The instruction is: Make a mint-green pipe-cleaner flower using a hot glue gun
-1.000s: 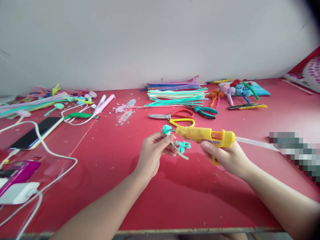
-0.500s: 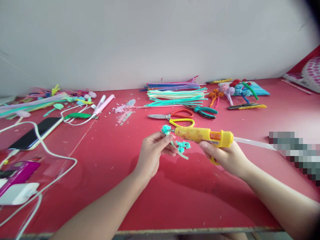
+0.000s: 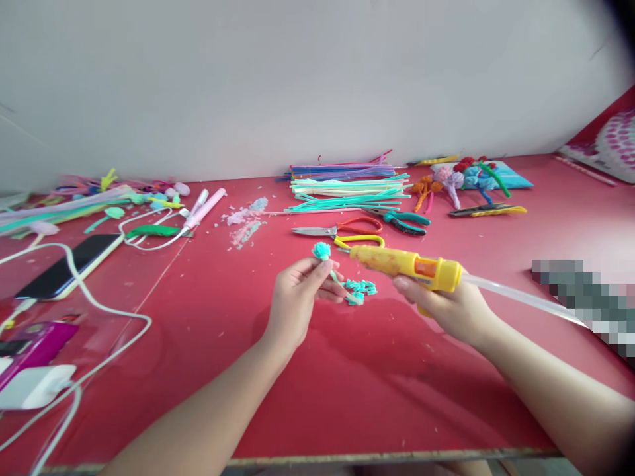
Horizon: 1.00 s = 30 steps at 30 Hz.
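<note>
Between the thumb and fingers of my left hand [image 3: 302, 291] is a small pipe-cleaner flower [image 3: 321, 251], with a fluffy turquoise head and a pale stem slanting down to the right. My right hand [image 3: 451, 304] is wrapped round the handle of a yellow hot glue gun [image 3: 404, 262]. Its metal nozzle points left and stands a little apart from the flower head. A clear glue stick trails out of the back of the gun. On the table just beyond the stem lie short curled turquoise pieces [image 3: 361, 288].
Scissors [image 3: 357, 233] and teal-handled pliers [image 3: 404, 221] lie behind the hands. Bundles of pipe cleaners [image 3: 347, 185] rest near the wall, with finished flowers [image 3: 451, 182] to their right. Fluff scraps [image 3: 245, 221], a phone [image 3: 69, 264] and white cables [image 3: 112, 354] are on the left.
The flower has moved slightly left and its head now stands more upright, away from the nozzle. The glue gun's nozzle no longer meets the flower head.
</note>
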Available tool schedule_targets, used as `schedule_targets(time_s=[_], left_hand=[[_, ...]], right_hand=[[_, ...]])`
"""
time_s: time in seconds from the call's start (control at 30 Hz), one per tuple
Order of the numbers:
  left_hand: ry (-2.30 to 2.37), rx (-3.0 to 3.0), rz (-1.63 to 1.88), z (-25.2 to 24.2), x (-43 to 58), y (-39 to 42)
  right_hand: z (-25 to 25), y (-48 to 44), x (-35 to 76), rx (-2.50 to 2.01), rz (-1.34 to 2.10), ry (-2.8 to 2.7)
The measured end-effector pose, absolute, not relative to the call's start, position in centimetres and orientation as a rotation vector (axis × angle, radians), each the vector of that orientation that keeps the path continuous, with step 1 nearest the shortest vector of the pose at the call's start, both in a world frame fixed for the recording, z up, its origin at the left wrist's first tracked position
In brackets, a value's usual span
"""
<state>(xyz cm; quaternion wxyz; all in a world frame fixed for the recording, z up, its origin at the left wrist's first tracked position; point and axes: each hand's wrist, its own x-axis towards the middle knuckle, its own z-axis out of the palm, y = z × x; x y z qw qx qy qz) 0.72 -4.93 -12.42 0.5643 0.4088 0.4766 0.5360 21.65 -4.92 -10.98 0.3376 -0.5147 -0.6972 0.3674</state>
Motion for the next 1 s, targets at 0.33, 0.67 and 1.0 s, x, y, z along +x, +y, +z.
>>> schedule_targets(time_s=[0.33,0.67,1.0], left_hand=[[1.14,1.081,1.246,-12.6,0.5,-4.9],[1.131,1.095,1.222,-12.5,0.6,-5.1],[1.101,1.146,1.14,-12.7,0.9,-5.4]], right_hand=[[-12.3,-1.8,22.1,-1.782,1.083,-1.702],[-13.3,-1.8,22.4,-1.806,-0.039,-2.171],[-14.9,-2.4,19.7,-1.151,-0.243,-2.558]])
